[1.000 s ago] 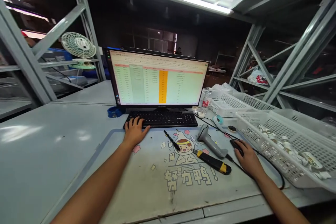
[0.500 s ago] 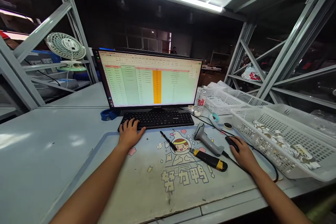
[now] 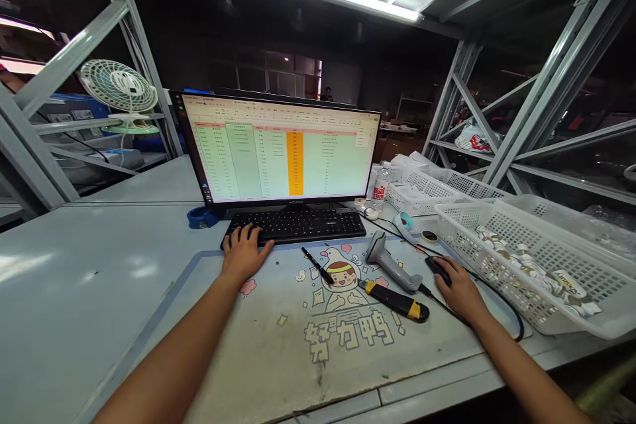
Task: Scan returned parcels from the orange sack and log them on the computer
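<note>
My left hand rests with spread fingers on the left end of a black keyboard. My right hand lies over a black computer mouse, its fingers curved around it. Behind the keyboard stands a monitor showing a spreadsheet with an orange column. Between my hands, on a printed desk mat, lie a black pen, a grey barcode scanner and a black and yellow utility knife.
White plastic baskets line the right side, the nearest holding several small white packages. A clear bottle and a light blue tape roll stand near the monitor. Left of the keyboard is a blue tape roll. A fan hangs at the left rack.
The view has shifted slightly, so everything sits a little further left. My hands stay at the keyboard and the mouse.
</note>
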The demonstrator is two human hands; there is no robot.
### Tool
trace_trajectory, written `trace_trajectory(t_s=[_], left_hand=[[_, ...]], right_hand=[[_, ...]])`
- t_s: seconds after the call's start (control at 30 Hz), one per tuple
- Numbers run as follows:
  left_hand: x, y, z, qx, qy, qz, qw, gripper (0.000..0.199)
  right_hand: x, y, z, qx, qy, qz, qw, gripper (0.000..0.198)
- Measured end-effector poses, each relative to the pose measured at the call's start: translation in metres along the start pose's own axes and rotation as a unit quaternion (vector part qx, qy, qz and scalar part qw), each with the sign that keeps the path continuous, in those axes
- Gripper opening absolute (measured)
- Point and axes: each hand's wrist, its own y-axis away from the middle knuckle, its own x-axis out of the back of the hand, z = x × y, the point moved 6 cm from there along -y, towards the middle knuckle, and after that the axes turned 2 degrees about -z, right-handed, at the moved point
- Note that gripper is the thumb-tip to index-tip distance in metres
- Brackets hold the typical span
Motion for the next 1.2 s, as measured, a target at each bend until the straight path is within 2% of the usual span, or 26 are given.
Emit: trace_trajectory(t_s=[0.83, 1.2], left_hand=[[-0.002, -0.001, -0.001, -0.004, -0.006, 0.008, 1.000, 0.068], [0.009, 0.005, 0.010, -0.006, -0.012, -0.044, 0.999, 0.068]], right_hand=[[0.003, 0.002, -0.002, 0.002, 0.002, 0.000, 1.000, 0.046], [0.003, 0.003, 0.002, 0.023, -0.010, -0.016, 1.000, 0.047]])
